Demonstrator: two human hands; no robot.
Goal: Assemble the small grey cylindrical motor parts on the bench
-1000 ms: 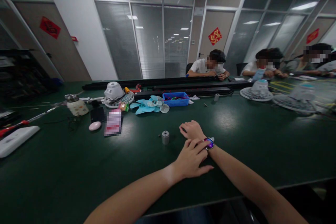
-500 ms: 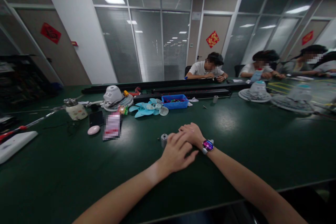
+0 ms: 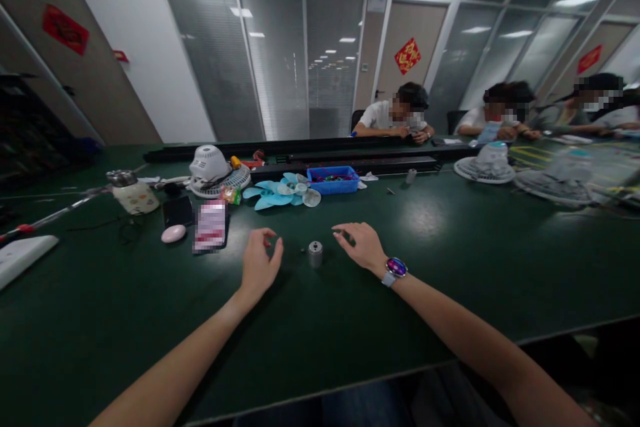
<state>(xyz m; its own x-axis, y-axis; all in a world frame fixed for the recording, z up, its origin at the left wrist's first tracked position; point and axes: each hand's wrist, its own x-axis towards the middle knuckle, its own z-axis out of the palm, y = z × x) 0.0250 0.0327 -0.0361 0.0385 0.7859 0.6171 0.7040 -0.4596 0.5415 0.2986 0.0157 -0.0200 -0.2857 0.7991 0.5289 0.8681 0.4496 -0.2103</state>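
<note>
A small silver metal cylinder [image 3: 315, 254] stands upright on the green table [image 3: 320, 320], with holes in its top and a tiny dark piece [image 3: 303, 250] just left of it. To the cylinder's left is my left hand [image 3: 261, 259], fingers curved and apart, holding nothing. My right hand [image 3: 361, 245] is on the other side, thumb and fingers parted, with a watch [image 3: 396, 267] on the wrist. Neither hand touches the cylinder.
Beyond the hands lie blue fan blades [image 3: 280, 192], a blue bin [image 3: 333, 180] of small parts and a white fan body [image 3: 209, 163]. At left are a phone [image 3: 211, 227], a pink oval object [image 3: 173, 234] and a jar [image 3: 134, 193]. A person [image 3: 395, 113] sits across.
My hands have come apart from each other. My left hand moved left, past the cylinder, which is now fully visible between them. The camera view has tilted slightly down.
</note>
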